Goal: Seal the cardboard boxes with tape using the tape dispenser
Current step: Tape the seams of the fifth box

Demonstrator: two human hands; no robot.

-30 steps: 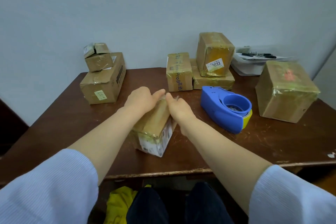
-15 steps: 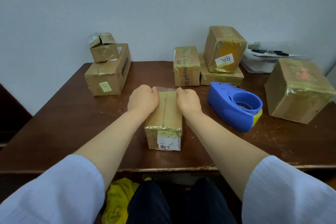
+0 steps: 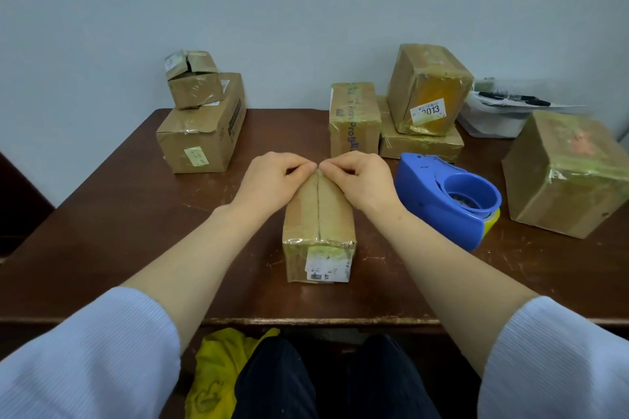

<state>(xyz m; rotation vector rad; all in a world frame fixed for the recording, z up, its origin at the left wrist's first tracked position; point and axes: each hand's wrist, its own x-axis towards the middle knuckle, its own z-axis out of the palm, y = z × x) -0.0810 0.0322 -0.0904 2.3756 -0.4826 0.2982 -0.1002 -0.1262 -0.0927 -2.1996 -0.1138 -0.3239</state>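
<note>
Head view, looking down. On the middle of the desk, a narrow cardboard box, laid lengthwise toward the wall, with 1 dark seam down its top. Glossy tape across the near end, and a white label on the near face.

At the far end of that box, left grip and right grip. Fingers of both curled, thumb and forefinger tips pinching the top edge where the seam ends, the 2 almost touching each other. Far face of the box hidden behind them.

Just right of the right wrist, apart from it, a blue tape dispenser with a yellow tip, lying on the desk.

Straight behind the knuckles, an upright taped box. Beside it a flat box with a taller box marked 2013 on top.

At the right edge, a big box, near the dispenser but not touching it. Behind that, a white tray with dark pens.

Back left, a large carton carrying a small box.

Below the desk front, a yellow cloth beside dark trouser legs.
</note>
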